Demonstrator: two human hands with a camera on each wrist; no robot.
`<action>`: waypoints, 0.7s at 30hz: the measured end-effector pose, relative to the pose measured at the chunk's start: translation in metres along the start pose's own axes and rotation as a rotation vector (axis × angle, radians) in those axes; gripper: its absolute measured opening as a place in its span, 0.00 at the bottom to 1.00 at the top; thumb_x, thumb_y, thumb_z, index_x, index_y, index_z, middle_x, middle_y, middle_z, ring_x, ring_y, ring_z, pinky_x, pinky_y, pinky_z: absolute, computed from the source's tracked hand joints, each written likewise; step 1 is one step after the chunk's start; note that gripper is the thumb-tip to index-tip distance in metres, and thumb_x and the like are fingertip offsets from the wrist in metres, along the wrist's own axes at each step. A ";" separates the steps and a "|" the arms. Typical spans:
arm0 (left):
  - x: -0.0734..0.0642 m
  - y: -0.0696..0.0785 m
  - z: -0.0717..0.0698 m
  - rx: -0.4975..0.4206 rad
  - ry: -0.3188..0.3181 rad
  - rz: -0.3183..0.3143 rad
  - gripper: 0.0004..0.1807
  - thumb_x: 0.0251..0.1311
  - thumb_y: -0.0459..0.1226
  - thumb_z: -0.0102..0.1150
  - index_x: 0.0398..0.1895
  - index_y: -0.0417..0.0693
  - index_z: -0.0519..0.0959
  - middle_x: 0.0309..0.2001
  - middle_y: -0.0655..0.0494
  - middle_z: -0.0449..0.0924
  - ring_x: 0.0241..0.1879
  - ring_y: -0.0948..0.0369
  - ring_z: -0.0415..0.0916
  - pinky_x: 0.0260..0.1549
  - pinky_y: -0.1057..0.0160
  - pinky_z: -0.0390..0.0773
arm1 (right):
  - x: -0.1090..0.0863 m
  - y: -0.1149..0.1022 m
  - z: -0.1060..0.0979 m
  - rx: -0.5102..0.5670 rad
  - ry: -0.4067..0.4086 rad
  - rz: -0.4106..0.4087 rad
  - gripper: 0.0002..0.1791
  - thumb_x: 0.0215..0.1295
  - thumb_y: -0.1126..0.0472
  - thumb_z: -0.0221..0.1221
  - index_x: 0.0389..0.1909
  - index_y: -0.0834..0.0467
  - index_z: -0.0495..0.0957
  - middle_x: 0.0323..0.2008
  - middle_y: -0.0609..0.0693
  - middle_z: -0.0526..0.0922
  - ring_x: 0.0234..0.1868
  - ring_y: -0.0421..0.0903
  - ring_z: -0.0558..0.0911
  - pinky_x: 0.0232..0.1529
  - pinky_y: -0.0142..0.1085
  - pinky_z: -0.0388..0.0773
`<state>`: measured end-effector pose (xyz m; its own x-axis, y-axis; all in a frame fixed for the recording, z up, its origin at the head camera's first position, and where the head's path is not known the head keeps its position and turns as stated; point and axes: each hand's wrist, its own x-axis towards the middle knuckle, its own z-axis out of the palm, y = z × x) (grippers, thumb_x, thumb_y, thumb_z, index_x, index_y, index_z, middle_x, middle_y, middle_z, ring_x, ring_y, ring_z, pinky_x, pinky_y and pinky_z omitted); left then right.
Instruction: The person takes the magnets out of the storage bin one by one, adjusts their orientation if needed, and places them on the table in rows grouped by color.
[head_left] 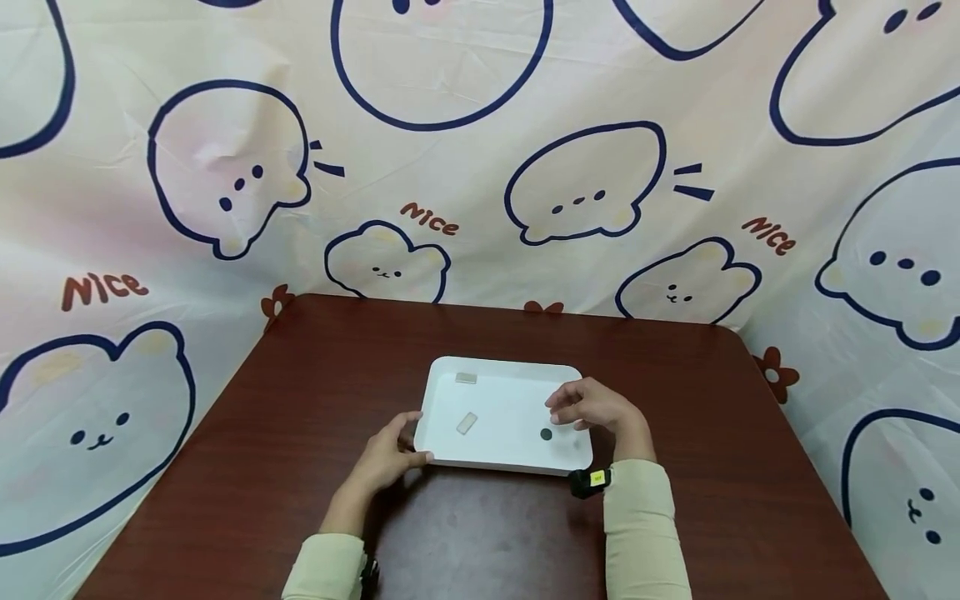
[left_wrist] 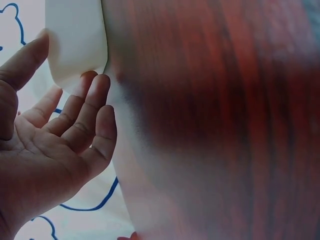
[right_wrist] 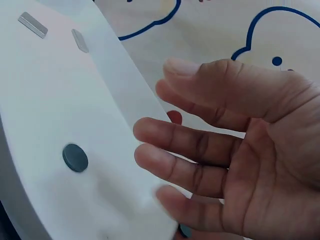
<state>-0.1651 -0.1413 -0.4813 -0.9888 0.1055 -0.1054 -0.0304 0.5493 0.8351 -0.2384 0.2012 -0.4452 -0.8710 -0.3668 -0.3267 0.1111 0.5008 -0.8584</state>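
Note:
A shallow white tray (head_left: 502, 454) lies on the brown table. My left hand (head_left: 386, 457) grips its front left corner, thumb on the front rim and fingers round the left side; the left wrist view shows the fingertips (left_wrist: 87, 76) at the tray's end. Over the tray's right part hovers my right hand (head_left: 596, 404), its fingers loosely bent with nothing between them. Near it on the tray is a dark green disc (right_wrist: 75, 158). Two small grey rectangular pieces lie farther left, one (head_left: 466, 378) near the back rim, the other (head_left: 467, 423) slanted closer to the middle.
A second dark disc (right_wrist: 185, 230) shows partly behind my right fingers in the right wrist view. The wooden table (head_left: 300, 492) extends around the tray. Behind and beside it hangs a pale cloth (head_left: 480, 167) with cartoon bear outlines.

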 end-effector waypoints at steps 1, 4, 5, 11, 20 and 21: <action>0.000 -0.001 0.000 0.001 0.001 -0.001 0.37 0.46 0.32 0.71 0.63 0.43 0.66 0.35 0.47 0.77 0.31 0.57 0.75 0.28 0.57 0.73 | 0.002 -0.001 0.002 0.009 -0.014 -0.004 0.17 0.55 0.66 0.65 0.46 0.67 0.78 0.37 0.52 0.81 0.37 0.49 0.76 0.35 0.41 0.75; 0.000 -0.002 0.000 -0.006 0.000 -0.001 0.37 0.46 0.32 0.71 0.63 0.43 0.66 0.35 0.47 0.77 0.31 0.57 0.75 0.28 0.58 0.73 | 0.006 -0.002 0.006 0.046 -0.055 -0.003 0.19 0.56 0.66 0.64 0.48 0.68 0.76 0.36 0.52 0.81 0.37 0.48 0.78 0.35 0.42 0.76; 0.000 -0.002 0.000 -0.008 -0.002 0.000 0.37 0.46 0.32 0.71 0.63 0.43 0.66 0.35 0.47 0.77 0.31 0.57 0.75 0.28 0.58 0.73 | 0.007 -0.002 0.007 0.059 -0.070 0.002 0.19 0.56 0.66 0.64 0.48 0.69 0.76 0.36 0.53 0.81 0.37 0.48 0.78 0.35 0.42 0.76; 0.001 -0.002 0.000 -0.005 -0.001 0.008 0.37 0.46 0.33 0.71 0.62 0.44 0.67 0.35 0.47 0.77 0.31 0.57 0.75 0.28 0.58 0.73 | 0.013 -0.002 0.014 0.104 -0.135 0.072 0.19 0.57 0.67 0.61 0.50 0.67 0.75 0.36 0.57 0.81 0.37 0.50 0.79 0.36 0.46 0.76; 0.000 -0.002 0.000 0.008 0.007 0.011 0.37 0.45 0.32 0.71 0.62 0.44 0.67 0.34 0.48 0.77 0.30 0.57 0.75 0.29 0.57 0.73 | 0.024 0.006 0.027 0.153 -0.122 0.153 0.16 0.55 0.69 0.60 0.47 0.64 0.77 0.32 0.59 0.81 0.32 0.51 0.79 0.31 0.43 0.76; 0.000 -0.003 0.000 0.006 0.006 0.011 0.37 0.46 0.32 0.71 0.62 0.44 0.67 0.34 0.48 0.77 0.30 0.57 0.75 0.29 0.57 0.73 | 0.027 0.008 0.029 0.163 -0.117 0.146 0.16 0.55 0.68 0.60 0.47 0.64 0.77 0.32 0.58 0.81 0.31 0.51 0.79 0.30 0.43 0.75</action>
<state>-0.1653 -0.1428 -0.4835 -0.9900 0.1062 -0.0932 -0.0191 0.5531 0.8329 -0.2470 0.1728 -0.4716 -0.7800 -0.3924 -0.4875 0.3160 0.4254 -0.8481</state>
